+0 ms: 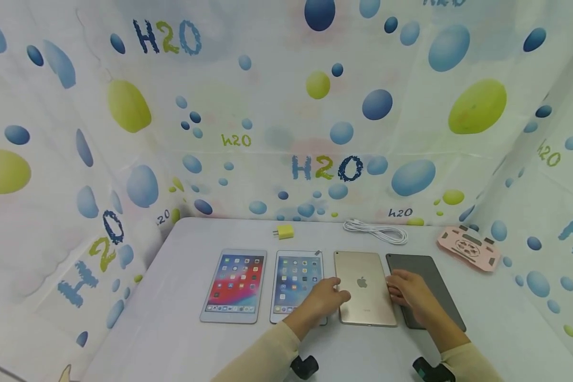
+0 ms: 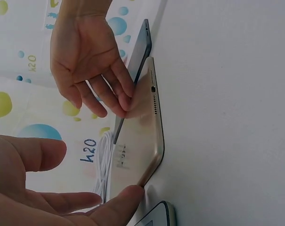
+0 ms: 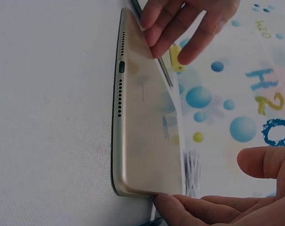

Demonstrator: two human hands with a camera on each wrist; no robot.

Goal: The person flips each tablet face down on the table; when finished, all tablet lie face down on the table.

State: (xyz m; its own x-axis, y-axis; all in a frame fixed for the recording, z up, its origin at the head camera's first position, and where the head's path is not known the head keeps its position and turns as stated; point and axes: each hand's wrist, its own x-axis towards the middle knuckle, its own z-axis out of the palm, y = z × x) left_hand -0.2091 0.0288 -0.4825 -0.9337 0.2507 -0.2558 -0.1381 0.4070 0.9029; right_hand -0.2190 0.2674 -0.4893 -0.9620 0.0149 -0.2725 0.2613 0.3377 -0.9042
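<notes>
A gold tablet point(image 1: 366, 305) lies back side up on the table, with an apple logo in its middle. At its left edge is my left hand point(image 1: 321, 300), fingers extended and fingertips touching that edge. My right hand point(image 1: 414, 294) is at the opposite edge, its fingertips touching the gold tablet and its palm over a dark grey tablet point(image 1: 422, 265). Both thumbs stand clear of the gold tablet in the wrist views. Partly hidden under my left hand and forearm is a white tablet point(image 1: 291, 281) with its screen lit.
Farther left lies another lit tablet point(image 1: 236, 284) with a red and blue screen. Behind the row are a yellow charger plug point(image 1: 284, 231) and a coiled white cable point(image 1: 377, 231). A pink controller-shaped object point(image 1: 469, 248) sits at the right edge of the white table point(image 1: 172, 345).
</notes>
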